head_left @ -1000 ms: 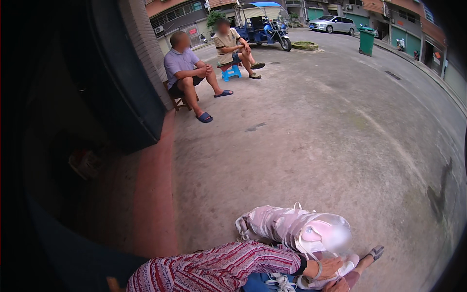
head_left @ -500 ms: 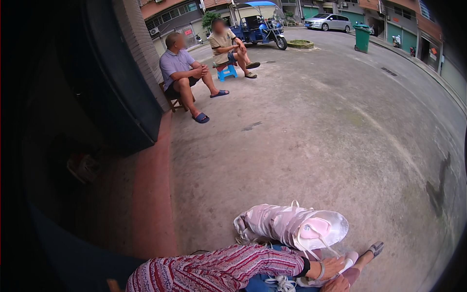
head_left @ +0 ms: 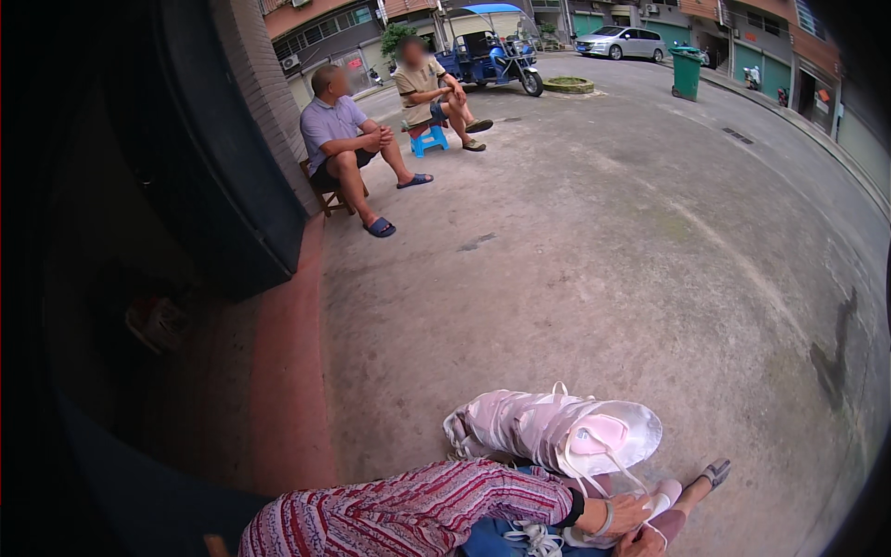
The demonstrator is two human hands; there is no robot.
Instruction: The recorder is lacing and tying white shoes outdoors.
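My left hand (head_left: 627, 513), past a black cuff and a bracelet, is closed on a pink-and-white piece that looks like a shoe upper (head_left: 665, 494). Just below it, at the lower edge, the bent fingers of my right hand (head_left: 640, 542) pinch a white lace (head_left: 657, 531), which curves out beside them. Beyond both hands lies a long bundle of pink-and-white shoe uppers (head_left: 529, 422), wound about with pale straps. White cords trail from its near end towards my left hand. More white laces (head_left: 538, 538) lie bunched on the blue cloth in my lap.
Two people sit at the upper left, one on a wooden chair (head_left: 331, 197), one on a blue stool (head_left: 429, 142). Behind them stand a blue three-wheeler (head_left: 492, 58), a silver van (head_left: 622, 43) and a green bin (head_left: 686, 72). A dark door (head_left: 223, 158) and red-edged step (head_left: 286, 371) border the left.
My right hand has shifted slightly, and a loop of white lace now shows beside its fingers. My left hand stays at the shoe upper. The view has shifted a little.
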